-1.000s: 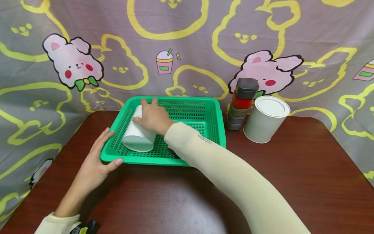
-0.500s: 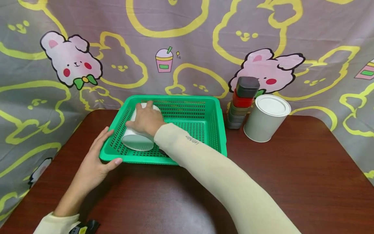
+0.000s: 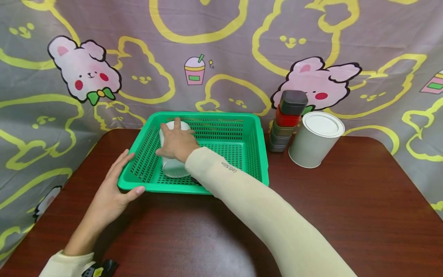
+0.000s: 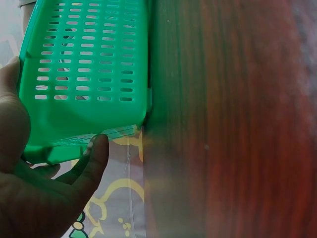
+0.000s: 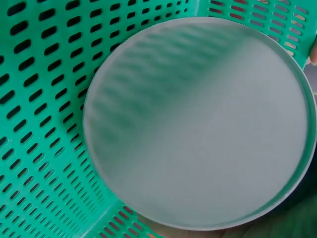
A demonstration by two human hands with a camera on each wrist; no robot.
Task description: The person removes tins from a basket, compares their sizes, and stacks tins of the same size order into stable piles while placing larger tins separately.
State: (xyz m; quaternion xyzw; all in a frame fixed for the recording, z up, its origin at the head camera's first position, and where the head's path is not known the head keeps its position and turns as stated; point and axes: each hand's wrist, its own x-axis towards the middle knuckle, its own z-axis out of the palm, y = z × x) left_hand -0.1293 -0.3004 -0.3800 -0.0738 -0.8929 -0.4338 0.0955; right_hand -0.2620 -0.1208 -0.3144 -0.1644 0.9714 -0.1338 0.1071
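Inside a green plastic basket [image 3: 207, 114], a white can [image 3: 175, 169] lies on its side with its round end facing me. Across the can's upper side spreads my right hand [image 3: 178, 144], its fingers extended and its thumb on the left. The right wrist view is mostly filled by that can's pale round end [image 5: 208, 144], with the perforated basket wall around it. At the basket's near left corner, my left hand [image 3: 115, 192] grips the rim, thumb along the front and fingers along the left side. The left wrist view has the hand [image 4: 49, 198] at this corner.
Right of the basket stands a stack of small rounded boxes [image 3: 288, 121], grey, red and olive. Beside it is an upright white can with a lid [image 3: 313, 148]. A patterned cloth [image 3: 228, 57] hangs behind the brown table [image 3: 360, 192].
Under my right hand the white can has shifted to the right, away from the basket's left wall. My right hand went left, then slightly back right. The left hand has stayed put.
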